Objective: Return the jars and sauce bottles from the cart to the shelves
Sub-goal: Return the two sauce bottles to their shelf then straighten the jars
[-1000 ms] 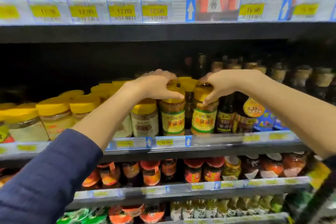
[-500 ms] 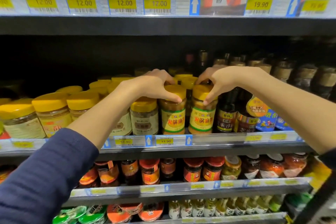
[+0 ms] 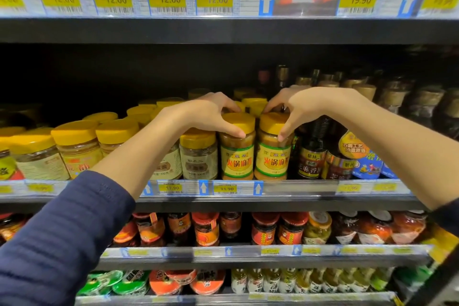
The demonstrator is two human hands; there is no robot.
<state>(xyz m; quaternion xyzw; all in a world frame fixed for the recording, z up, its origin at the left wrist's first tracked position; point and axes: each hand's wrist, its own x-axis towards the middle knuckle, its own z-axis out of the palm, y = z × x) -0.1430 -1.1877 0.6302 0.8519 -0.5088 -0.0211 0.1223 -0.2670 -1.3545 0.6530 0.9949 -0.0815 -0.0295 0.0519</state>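
Observation:
Two matching jars of brown paste with yellow lids and yellow-green labels stand side by side at the front of the middle shelf point(image 3: 298, 187). My left hand point(image 3: 206, 113) grips the lid of the left jar point(image 3: 237, 154) from above, thumb on its front. My right hand point(image 3: 301, 107) grips the lid of the right jar point(image 3: 273, 154) the same way. Both jars rest upright on the shelf, touching each other. The cart is out of view.
Other yellow-lidded jars point(image 3: 198, 156) fill the shelf to the left; dark sauce bottles point(image 3: 311, 154) stand right of the two jars. Red-lidded jars point(image 3: 206, 228) line the shelf below. The upper shelf edge point(image 3: 223, 30) with price tags overhangs the hands.
The two jars have come forward to the shelf's front edge and stand lower in my grip. Both hands have stayed on the lids.

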